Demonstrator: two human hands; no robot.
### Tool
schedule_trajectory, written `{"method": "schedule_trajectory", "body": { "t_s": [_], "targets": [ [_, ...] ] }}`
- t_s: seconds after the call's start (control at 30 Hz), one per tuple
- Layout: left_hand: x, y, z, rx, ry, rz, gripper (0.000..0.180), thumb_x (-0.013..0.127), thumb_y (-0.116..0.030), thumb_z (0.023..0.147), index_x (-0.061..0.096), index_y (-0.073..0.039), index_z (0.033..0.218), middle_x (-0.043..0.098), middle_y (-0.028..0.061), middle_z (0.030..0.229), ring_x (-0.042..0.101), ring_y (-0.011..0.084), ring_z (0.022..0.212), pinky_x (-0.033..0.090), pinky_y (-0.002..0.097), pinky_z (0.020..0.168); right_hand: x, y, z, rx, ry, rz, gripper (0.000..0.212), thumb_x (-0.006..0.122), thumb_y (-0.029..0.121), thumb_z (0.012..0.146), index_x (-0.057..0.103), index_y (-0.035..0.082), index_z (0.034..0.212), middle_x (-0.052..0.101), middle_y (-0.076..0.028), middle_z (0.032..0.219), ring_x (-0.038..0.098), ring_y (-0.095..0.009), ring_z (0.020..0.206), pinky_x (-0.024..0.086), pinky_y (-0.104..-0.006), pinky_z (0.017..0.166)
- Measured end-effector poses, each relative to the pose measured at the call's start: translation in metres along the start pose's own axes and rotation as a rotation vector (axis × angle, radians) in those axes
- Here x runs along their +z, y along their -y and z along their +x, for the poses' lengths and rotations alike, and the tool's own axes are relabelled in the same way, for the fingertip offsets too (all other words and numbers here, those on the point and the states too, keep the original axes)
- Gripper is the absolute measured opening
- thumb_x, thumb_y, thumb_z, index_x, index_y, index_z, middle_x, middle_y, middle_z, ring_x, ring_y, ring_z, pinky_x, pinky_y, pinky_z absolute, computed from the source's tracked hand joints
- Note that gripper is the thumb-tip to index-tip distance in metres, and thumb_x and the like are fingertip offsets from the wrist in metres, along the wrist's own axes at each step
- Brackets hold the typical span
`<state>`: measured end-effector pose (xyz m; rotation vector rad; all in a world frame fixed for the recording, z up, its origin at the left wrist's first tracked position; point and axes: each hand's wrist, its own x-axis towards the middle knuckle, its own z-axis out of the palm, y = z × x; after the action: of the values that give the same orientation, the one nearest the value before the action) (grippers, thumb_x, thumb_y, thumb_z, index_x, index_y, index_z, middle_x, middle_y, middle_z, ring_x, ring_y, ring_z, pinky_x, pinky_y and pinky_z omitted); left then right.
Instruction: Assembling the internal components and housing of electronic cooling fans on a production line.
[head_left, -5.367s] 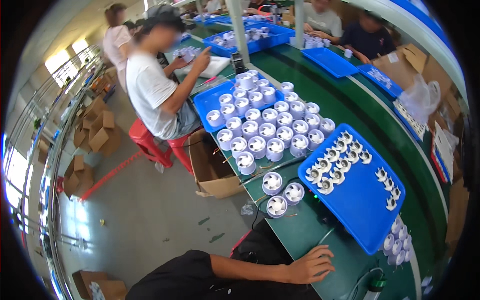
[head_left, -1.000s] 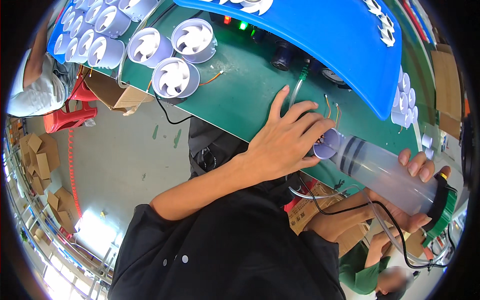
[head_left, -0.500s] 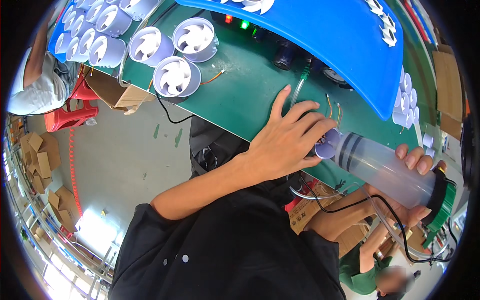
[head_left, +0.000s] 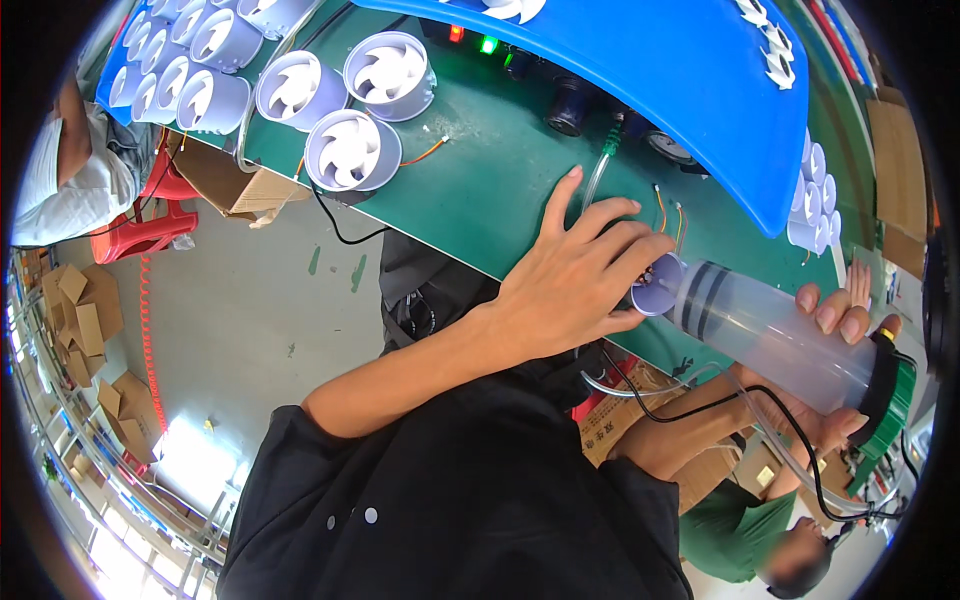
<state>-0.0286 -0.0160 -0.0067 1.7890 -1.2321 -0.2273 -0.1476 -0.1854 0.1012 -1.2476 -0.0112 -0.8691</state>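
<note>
My left hand (head_left: 560,285) is closed round a small lavender fan housing (head_left: 659,292) at the table edge, its thumb and fingers gripping the rim while the index finger sticks up. Its open end faces right. In my right hand (head_left: 815,425) lies a large translucent dispensing syringe (head_left: 770,335), tilted, with dark bands at its front end and a green cap (head_left: 893,415) at the back. The syringe's front end meets or nearly meets the housing; its tip is hidden. A clear hose and black cable run from the cap.
On the green table (head_left: 450,210) stand lavender housings with white fans (head_left: 353,150), several more at the far left and right. A blue tray (head_left: 690,100) overhangs a box with lights and a gauge (head_left: 668,147). Co-workers sit at left (head_left: 85,190) and lower right (head_left: 745,530).
Both my hands keep their grip, with the housing and syringe almost in place. Another person's hand has come into view at the far right, and the person in green has shifted.
</note>
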Motion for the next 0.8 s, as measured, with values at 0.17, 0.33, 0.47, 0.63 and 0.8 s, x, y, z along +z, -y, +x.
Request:
{"method": "schedule_trajectory", "body": {
  "t_s": [0.17, 0.33, 0.47, 0.63, 0.8],
  "targets": [
    [0.000, 0.000, 0.000, 0.013, -0.009, 0.006, 0.069, 0.085, -0.030, 0.065, 0.056, -0.013, 0.126, 0.060, 0.0028, 0.119, 0.049, 0.0260, 0.124, 0.018, 0.0648, 0.113, -0.004, 0.003, 0.002, 0.042, 0.041, 0.036, 0.082, 0.073, 0.041, 0.078, 0.036, 0.002, 0.139, 0.045, -0.011, 0.113, 0.041, -0.025, 0.103, 0.033, -0.0456, 0.093],
    [-0.001, -0.001, 0.001, 0.021, 0.004, 0.028, 0.070, 0.085, -0.030, 0.065, 0.055, -0.012, 0.126, 0.059, 0.0036, 0.118, 0.048, 0.0266, 0.123, 0.020, 0.0651, 0.113, -0.016, 0.004, -0.003, -0.024, -0.175, 0.082, 0.083, 0.072, 0.043, 0.082, 0.034, 0.002, 0.143, 0.044, -0.009, 0.113, 0.042, -0.024, 0.103, 0.034, -0.0461, 0.094],
    [-0.001, -0.001, 0.001, -0.001, 0.014, 0.040, 0.069, 0.085, -0.030, 0.066, 0.056, -0.013, 0.126, 0.061, 0.0026, 0.119, 0.048, 0.0252, 0.125, 0.018, 0.0633, 0.114, -0.027, 0.006, -0.007, 0.018, -0.130, 0.203, 0.078, 0.067, 0.042, 0.085, 0.033, 0.002, 0.142, 0.046, -0.010, 0.112, 0.042, -0.025, 0.105, 0.034, -0.0478, 0.095],
    [-0.001, -0.002, 0.002, -0.018, 0.027, 0.040, 0.069, 0.084, -0.030, 0.066, 0.057, -0.014, 0.127, 0.062, 0.0017, 0.119, 0.048, 0.0236, 0.127, 0.016, 0.0615, 0.115, -0.026, 0.000, -0.007, -0.005, -0.114, 0.184, 0.074, 0.067, 0.040, 0.084, 0.035, 0.000, 0.138, 0.048, -0.013, 0.111, 0.045, -0.026, 0.104, 0.035, -0.0474, 0.095],
    [0.001, -0.001, 0.001, -0.018, 0.016, 0.049, 0.070, 0.085, -0.030, 0.066, 0.056, -0.015, 0.127, 0.062, 0.0016, 0.119, 0.048, 0.0236, 0.127, 0.017, 0.0615, 0.115, -0.026, -0.004, -0.008, 0.006, -0.128, 0.179, 0.073, 0.068, 0.037, 0.082, 0.037, -0.002, 0.135, 0.051, -0.014, 0.109, 0.046, -0.026, 0.103, 0.036, -0.0463, 0.095]
  ]
}}
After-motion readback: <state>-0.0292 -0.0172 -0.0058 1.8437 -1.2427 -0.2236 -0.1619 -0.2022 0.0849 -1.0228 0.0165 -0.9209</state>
